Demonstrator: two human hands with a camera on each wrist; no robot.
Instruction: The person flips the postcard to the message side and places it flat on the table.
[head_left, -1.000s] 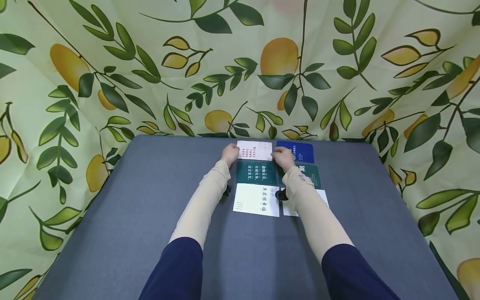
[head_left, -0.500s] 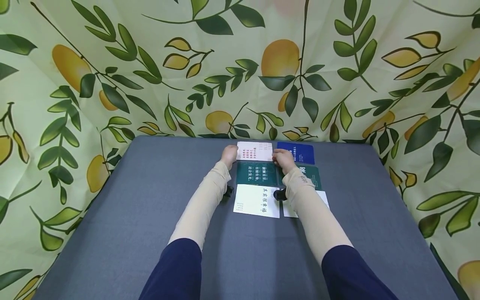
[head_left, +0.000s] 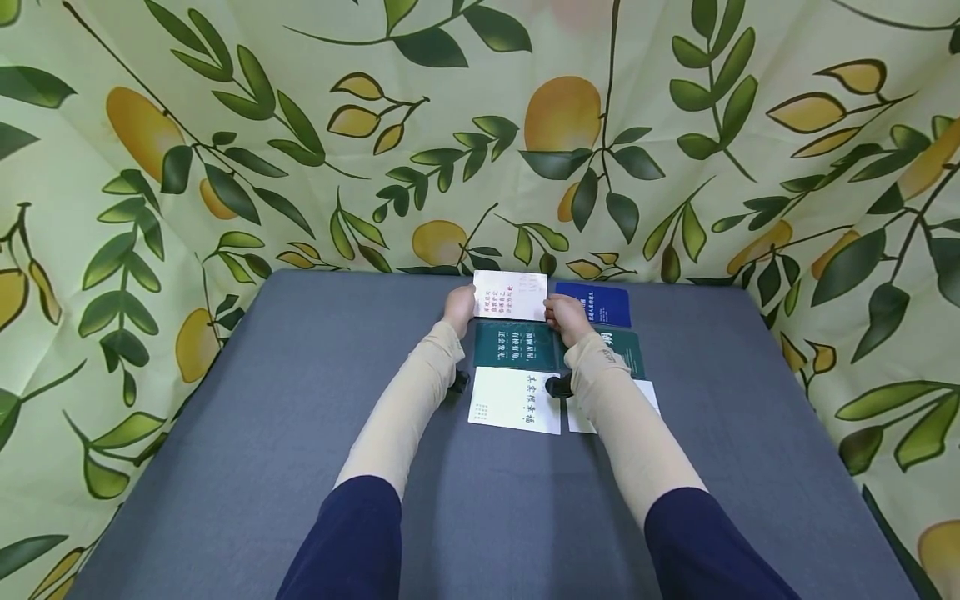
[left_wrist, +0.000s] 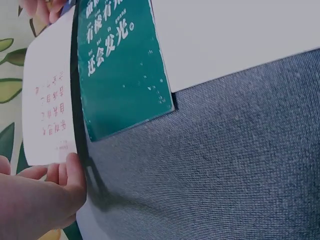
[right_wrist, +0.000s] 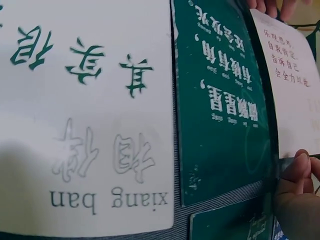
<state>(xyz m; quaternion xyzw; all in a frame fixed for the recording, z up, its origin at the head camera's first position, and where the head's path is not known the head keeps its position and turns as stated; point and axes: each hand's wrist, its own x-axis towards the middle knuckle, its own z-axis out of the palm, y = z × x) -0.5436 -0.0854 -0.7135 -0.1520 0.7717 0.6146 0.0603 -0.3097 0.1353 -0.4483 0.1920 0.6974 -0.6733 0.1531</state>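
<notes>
Both hands grip a pale pink card with red writing (head_left: 510, 296) by its near corners. My left hand (head_left: 459, 308) pinches the left side, its thumb over the card's face in the left wrist view. On the opposite side, my right hand (right_wrist: 300, 200) pinches the corner between thumb and fingers. The card is tilted up, its far edge raised, and a shadow gap shows beneath it in the left wrist view. Directly nearer lies a green card with white writing (head_left: 513, 346), then a white card with dark green characters (head_left: 513, 402), both flat.
Right of these lie a blue card (head_left: 611, 306), another green card (head_left: 628, 352) and a white card (head_left: 647, 392), partly hidden by the right arm. The grey table (head_left: 247, 467) ends at a curtain printed with fruit and leaves (head_left: 300, 200).
The pink card lay flat in its row earlier; now its far edge has risen and it is tilted toward the head camera. The hands have barely moved; the other cards stay put.
</notes>
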